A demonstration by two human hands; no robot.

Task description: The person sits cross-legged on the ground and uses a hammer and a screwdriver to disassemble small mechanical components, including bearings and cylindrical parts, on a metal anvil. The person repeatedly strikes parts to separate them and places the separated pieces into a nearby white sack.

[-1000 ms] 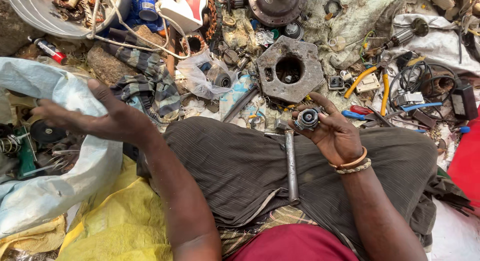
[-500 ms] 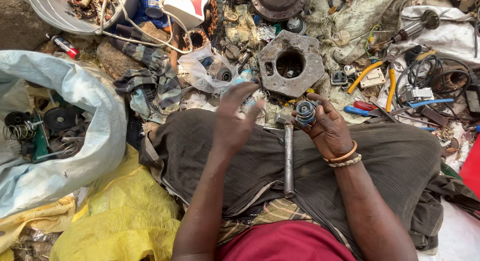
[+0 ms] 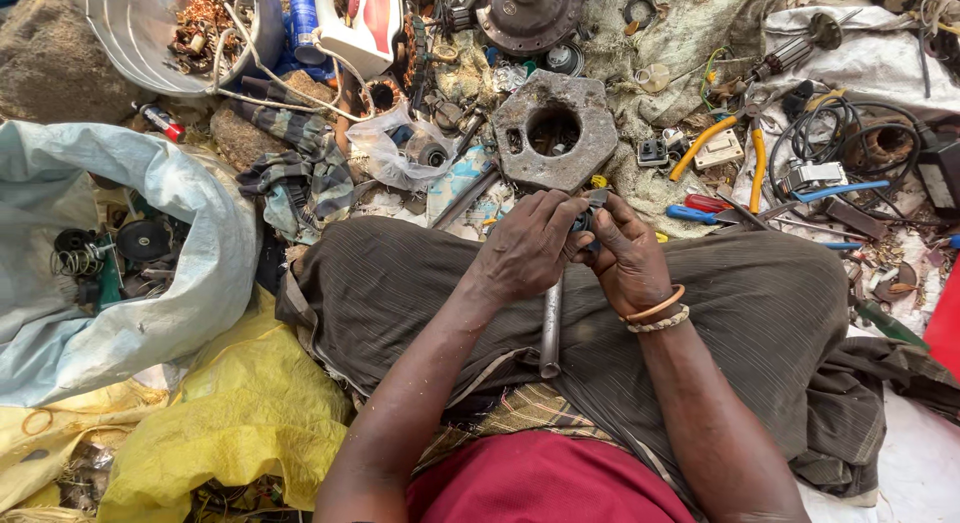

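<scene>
Down at the lap, a red garment (image 3: 545,488) fills the bottom edge, and above it a dark grey-brown striped cloth (image 3: 760,303) is stretched across the person's legs. On that cloth lies a slim grey metal rod (image 3: 550,328), running from the hands back toward the body. Right over its far end, the left hand (image 3: 525,248) and the right hand (image 3: 630,253) are pressed close together, fingers curled around a small dark round metal part (image 3: 583,221) pinched between them; most of that part is hidden by the fingers. The right wrist carries an orange bangle and a pale beaded bracelet (image 3: 658,315).

Off to the left, crumpled yellow plastic sheeting (image 3: 230,413) lies on the ground, and beyond it a pale blue woven sack (image 3: 130,333) gapes open with dark metal discs and springs (image 3: 110,253) inside.

Just past the hands sits a heavy grey octagonal metal casting with a round hole (image 3: 555,128). To its right, yellow-handled pliers (image 3: 725,148) and blue-handled tools (image 3: 760,203) lie among black cables (image 3: 840,123). Farthest away, a round silver metal basin of copper-coloured scrap (image 3: 150,33) stands top left, with a white and red clothes iron (image 3: 360,23) just beside it.
</scene>
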